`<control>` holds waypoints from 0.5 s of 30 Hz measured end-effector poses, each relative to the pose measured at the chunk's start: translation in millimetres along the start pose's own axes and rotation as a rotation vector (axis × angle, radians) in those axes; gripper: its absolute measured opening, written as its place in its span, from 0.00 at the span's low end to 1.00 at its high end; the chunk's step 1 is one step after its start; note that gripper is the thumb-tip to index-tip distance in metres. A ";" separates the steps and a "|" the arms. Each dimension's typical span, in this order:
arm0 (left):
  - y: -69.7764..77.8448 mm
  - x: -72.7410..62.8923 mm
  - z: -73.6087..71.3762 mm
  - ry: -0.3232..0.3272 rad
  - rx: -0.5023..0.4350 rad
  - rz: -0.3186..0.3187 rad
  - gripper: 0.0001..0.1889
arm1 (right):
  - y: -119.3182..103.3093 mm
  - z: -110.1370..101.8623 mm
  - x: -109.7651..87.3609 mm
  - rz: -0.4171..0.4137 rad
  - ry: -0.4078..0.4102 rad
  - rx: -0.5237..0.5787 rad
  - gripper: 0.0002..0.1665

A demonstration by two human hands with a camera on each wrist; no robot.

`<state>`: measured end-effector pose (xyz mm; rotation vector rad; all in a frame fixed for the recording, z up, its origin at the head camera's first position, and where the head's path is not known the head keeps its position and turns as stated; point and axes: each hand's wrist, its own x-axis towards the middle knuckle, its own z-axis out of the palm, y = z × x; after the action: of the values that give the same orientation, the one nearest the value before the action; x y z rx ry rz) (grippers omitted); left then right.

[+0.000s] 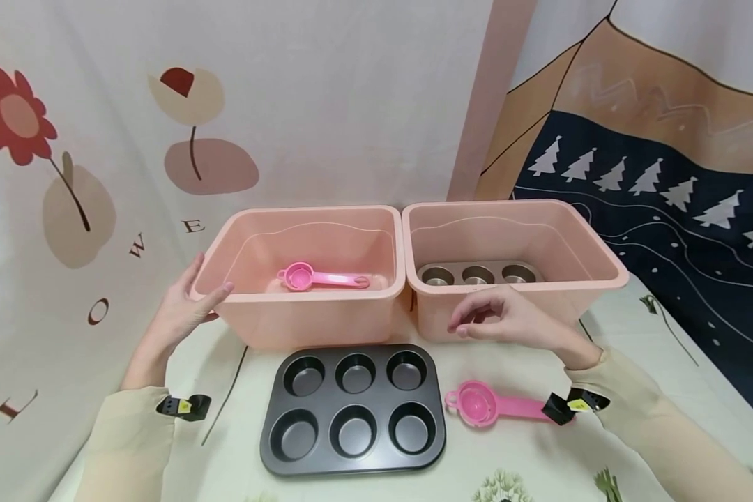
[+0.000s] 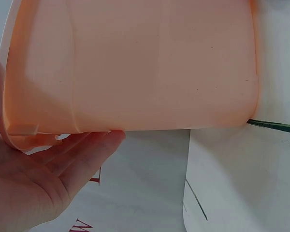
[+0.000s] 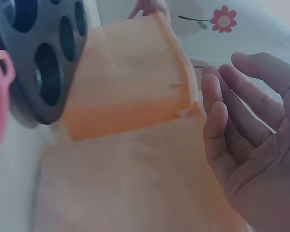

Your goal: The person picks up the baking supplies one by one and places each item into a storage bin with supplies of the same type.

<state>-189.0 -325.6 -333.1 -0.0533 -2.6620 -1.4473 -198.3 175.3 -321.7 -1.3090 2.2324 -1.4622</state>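
My left hand [image 1: 185, 305] holds the left end of a pink plastic bin [image 1: 314, 321], thumb over the rim and fingers along the outer wall, as the left wrist view shows. Inside this bin lies a pink egg separator [image 1: 332, 280]. My right hand [image 1: 508, 318] hovers in front of a second pink bin [image 1: 577, 303], its fingers loosely bent and nothing between them. In that bin is a light metallic muffin pan [image 1: 491, 267], its lower part hidden by the front wall.
A dark grey muffin pan [image 1: 345, 392] with several cups lies on the table [image 1: 226, 467] in front of the bins. To its right is another pink egg separator [image 1: 480, 404], its handle end partly behind the right wrist camera. Printed curtains [image 1: 351, 104] hang behind the bins.
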 end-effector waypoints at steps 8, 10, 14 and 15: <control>1.1 1.3 -0.7 -0.007 0.004 -0.001 0.47 | 16.7 4.0 -18.1 0.083 -0.032 0.041 0.07; 1.4 1.4 -0.7 -0.010 0.004 -0.004 0.47 | 20.9 4.3 -22.1 0.101 -0.037 0.043 0.07; 0.0 1.8 -0.4 -0.017 0.003 -0.008 0.47 | 28.5 3.7 -29.9 0.120 -0.053 0.042 0.07; -0.4 1.8 -0.2 -0.017 0.007 -0.009 0.46 | 30.5 3.3 -32.2 0.120 -0.057 0.041 0.07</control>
<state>-190.9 -326.0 -333.1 -0.0537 -2.6843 -1.4463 -194.6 201.0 -357.8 -1.1674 2.1926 -1.4024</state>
